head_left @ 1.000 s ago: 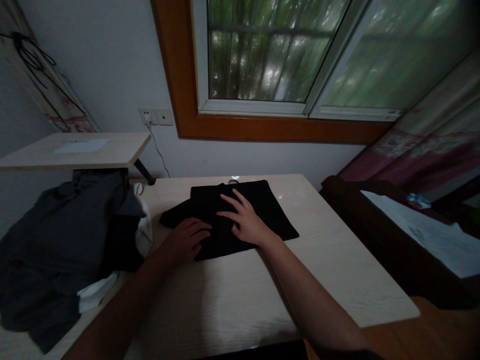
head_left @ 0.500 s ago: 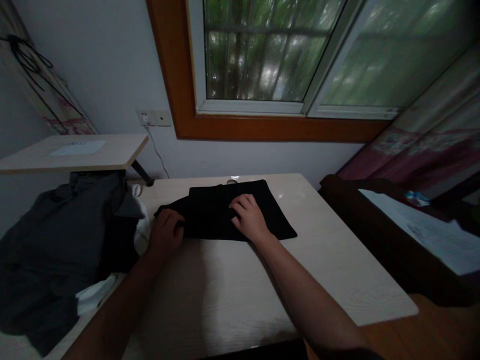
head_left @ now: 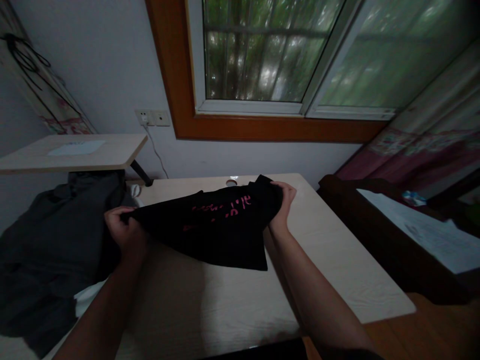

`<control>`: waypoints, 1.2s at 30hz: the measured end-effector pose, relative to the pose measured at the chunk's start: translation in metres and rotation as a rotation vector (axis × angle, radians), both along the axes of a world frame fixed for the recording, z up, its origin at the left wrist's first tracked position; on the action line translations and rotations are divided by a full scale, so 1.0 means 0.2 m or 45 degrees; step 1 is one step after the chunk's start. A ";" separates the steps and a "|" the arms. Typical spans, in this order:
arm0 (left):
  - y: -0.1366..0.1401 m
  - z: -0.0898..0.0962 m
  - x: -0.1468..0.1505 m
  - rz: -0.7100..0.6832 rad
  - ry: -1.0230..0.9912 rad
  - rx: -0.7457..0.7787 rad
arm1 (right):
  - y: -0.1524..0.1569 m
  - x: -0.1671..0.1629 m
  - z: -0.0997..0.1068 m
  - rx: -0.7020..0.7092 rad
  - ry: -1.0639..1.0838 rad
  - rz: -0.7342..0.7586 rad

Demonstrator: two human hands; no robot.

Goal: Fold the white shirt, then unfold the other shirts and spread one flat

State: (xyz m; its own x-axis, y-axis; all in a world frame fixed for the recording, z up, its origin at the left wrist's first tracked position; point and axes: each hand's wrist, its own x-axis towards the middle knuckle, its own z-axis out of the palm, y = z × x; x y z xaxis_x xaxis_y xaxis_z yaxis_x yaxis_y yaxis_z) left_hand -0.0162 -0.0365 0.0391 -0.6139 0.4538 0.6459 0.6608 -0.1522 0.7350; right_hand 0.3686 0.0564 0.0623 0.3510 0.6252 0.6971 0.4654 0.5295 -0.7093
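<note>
In the head view, I have the black garment [head_left: 213, 235] stretched between both hands above the far half of the counter [head_left: 337, 265]. Pink lettering [head_left: 240, 206] shows on the cloth, too broken up by folds for me to read. My left hand [head_left: 127, 231] has its fingers closed on the garment's left end, just beside the dark grey clothes [head_left: 56, 240] heaped along the counter's left side. My right hand [head_left: 284, 202] has its fingers bent around the upper right end, near the counter's far right corner. The cloth sags between the two grips, and its lower corner hangs toward the near edge; whether that corner touches the counter I cannot tell.

Behind the garment, I see a small round object [head_left: 231, 183] by the far edge. White cloth [head_left: 87, 297] pokes out under the grey heap, and a raised shelf [head_left: 127, 155] carrying a paper sheet [head_left: 77, 148] stands at the far left.
</note>
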 end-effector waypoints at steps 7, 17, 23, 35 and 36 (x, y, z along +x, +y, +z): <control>-0.01 0.00 0.02 -0.018 0.342 0.071 | 0.02 -0.01 -0.05 -0.067 -0.076 0.102; -0.05 0.00 0.28 -0.884 1.220 -0.233 | -0.16 -0.20 0.01 0.159 -0.799 0.920; -0.02 -0.03 0.38 -0.751 1.247 -0.633 | -0.28 -0.33 0.01 -0.045 -1.183 1.171; 0.00 -0.03 0.33 -0.723 1.324 -0.585 | -0.24 -0.31 -0.01 -0.183 -1.497 0.902; 0.00 -0.03 0.33 -0.716 1.313 -0.576 | -0.23 -0.29 0.00 -0.178 -1.488 0.872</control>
